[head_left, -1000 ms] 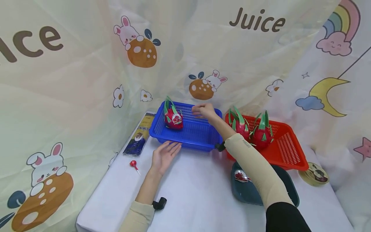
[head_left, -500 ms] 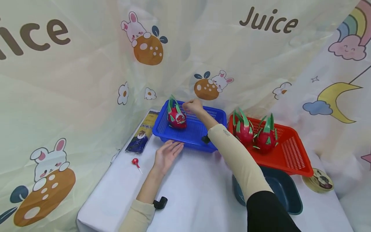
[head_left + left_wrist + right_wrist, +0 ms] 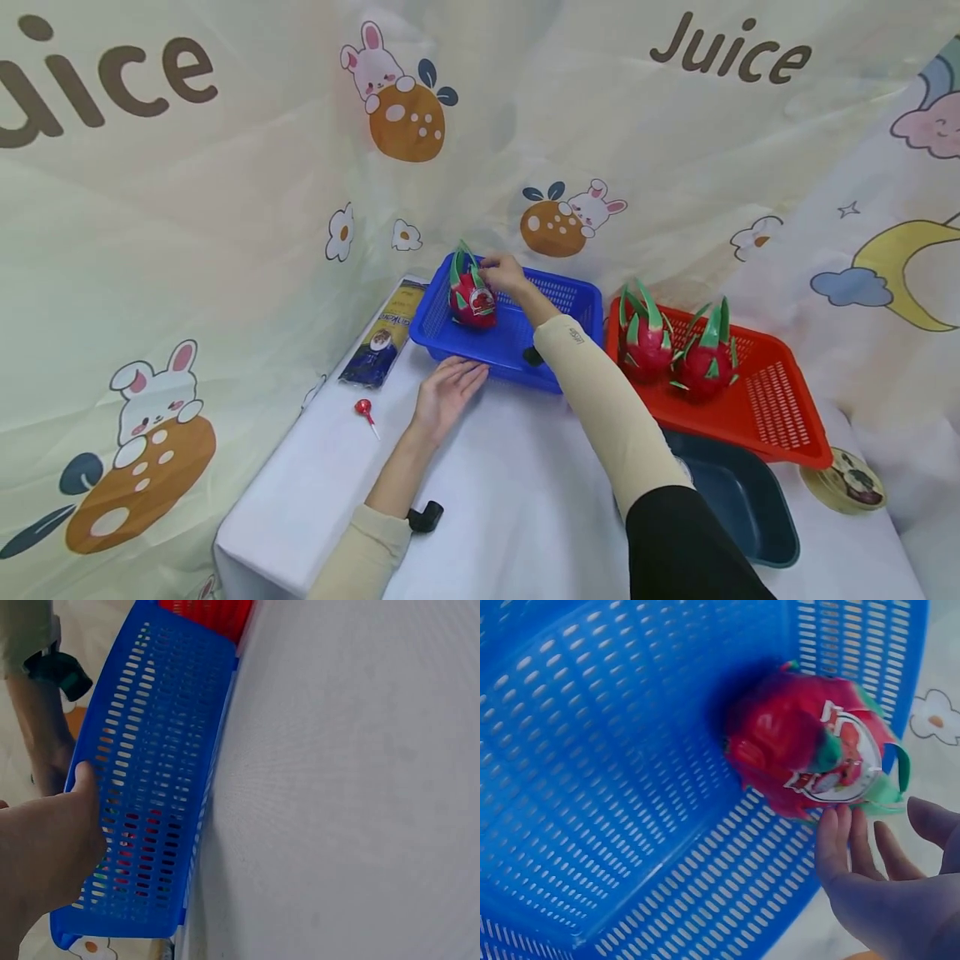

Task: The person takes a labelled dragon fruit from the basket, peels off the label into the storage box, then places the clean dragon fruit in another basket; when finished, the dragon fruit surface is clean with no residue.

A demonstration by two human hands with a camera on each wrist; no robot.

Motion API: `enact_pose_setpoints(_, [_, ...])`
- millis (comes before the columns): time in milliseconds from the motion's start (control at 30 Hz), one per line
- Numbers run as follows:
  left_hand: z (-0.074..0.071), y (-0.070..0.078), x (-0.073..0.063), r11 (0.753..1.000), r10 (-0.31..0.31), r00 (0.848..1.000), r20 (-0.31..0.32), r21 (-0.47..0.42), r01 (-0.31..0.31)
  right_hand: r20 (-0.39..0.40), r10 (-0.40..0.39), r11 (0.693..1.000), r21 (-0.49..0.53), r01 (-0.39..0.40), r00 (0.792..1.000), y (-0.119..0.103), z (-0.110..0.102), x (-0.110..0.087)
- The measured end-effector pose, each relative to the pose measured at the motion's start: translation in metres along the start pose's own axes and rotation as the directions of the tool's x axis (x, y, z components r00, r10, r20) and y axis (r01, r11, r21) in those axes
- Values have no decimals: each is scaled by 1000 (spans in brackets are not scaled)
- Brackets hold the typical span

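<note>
In the head view, a pink dragon fruit (image 3: 471,307) with green leaf tips and a round sticker lies in the left end of a blue perforated basket (image 3: 510,346). My right hand (image 3: 502,273) reaches over the basket to the fruit's leafy end. In the right wrist view, the fingertips of that right hand (image 3: 889,885) are close against the fruit (image 3: 776,754), thumb apart; contact is hard to tell. My left hand (image 3: 448,396) rests its extended fingers at the basket's front rim, and the left wrist view has that hand (image 3: 52,844) against the blue wall (image 3: 161,697).
Right of the blue basket, a red basket (image 3: 776,400) holds two dragon fruits (image 3: 647,348). In front sits a dark tray (image 3: 742,500), partly behind the right sleeve. A round tin (image 3: 847,483) stands far right. A packet (image 3: 384,335) and a red lollipop (image 3: 363,407) lie left.
My right hand has moved left across the blue basket to the dragon fruit. The left hand stays at the front rim. The head view has turned slightly left.
</note>
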State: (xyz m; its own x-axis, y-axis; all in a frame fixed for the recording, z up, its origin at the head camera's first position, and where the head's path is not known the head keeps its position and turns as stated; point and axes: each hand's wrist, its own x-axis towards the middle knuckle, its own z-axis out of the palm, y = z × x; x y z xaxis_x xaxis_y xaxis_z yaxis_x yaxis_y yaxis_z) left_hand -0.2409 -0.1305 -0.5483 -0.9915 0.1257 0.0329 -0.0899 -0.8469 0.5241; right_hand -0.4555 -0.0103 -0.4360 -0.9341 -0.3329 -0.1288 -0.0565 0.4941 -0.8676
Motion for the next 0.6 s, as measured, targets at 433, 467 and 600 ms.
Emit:
enact_pose_setpoints(433, [-5,-3,1,1000,-6,999,50,21,5,55,23,983,178,-33,998,26,-11,2])
enact_pose_setpoints(467, [-5,-1,1,1000,-3,999,53,30,2,67,25,985,170,-36,997,26,-12,1])
enact_pose_setpoints(600, [-7,3,2,999,6,998,63,52,-10,85,62,985,154,-75,994,22,-11,-3])
